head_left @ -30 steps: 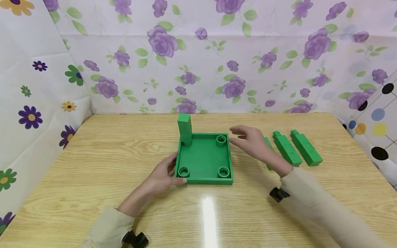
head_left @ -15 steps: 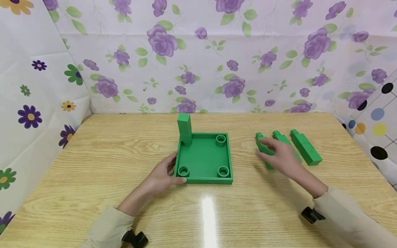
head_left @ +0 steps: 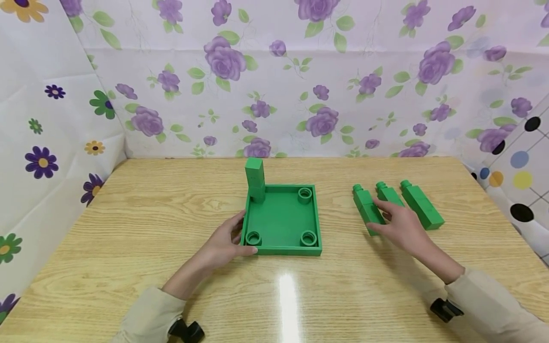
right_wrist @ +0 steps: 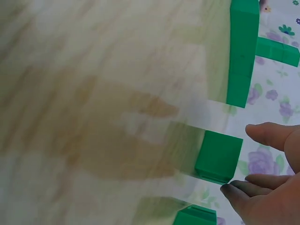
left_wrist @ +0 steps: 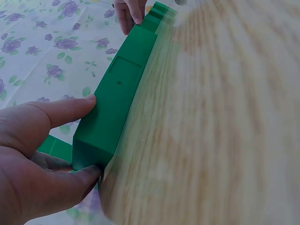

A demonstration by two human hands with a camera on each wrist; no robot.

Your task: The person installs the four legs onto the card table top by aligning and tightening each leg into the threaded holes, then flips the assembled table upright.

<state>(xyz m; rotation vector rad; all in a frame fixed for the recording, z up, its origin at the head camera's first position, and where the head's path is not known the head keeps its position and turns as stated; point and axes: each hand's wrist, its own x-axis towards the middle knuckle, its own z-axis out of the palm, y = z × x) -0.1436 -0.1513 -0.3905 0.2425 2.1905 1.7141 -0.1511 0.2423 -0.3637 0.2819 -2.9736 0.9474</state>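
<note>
A green square tray (head_left: 283, 214) with a raised rim lies on the table. Round sockets show in three of its corners, and a green post (head_left: 255, 177) stands upright in the far left one. My left hand (head_left: 223, 242) grips the tray's near left corner; the left wrist view shows thumb and fingers on either side of it. At the right, my right hand (head_left: 401, 226) reaches over the leftmost lying green post (head_left: 364, 205), which has a ridged knob at its far end. In the right wrist view, thumb and fingers are spread around that post's end (right_wrist: 219, 157), the thumb apart from it.
Two more green posts lie to the right: the middle one (head_left: 389, 194) partly behind my right hand, the other (head_left: 422, 206) beyond it. The wooden table (head_left: 150, 205) ends at a flowered cloth backdrop (head_left: 180, 95).
My right hand has moved right from beside the tray to the leftmost lying post, then slightly lower over it. My left hand and the tray have stayed in place.
</note>
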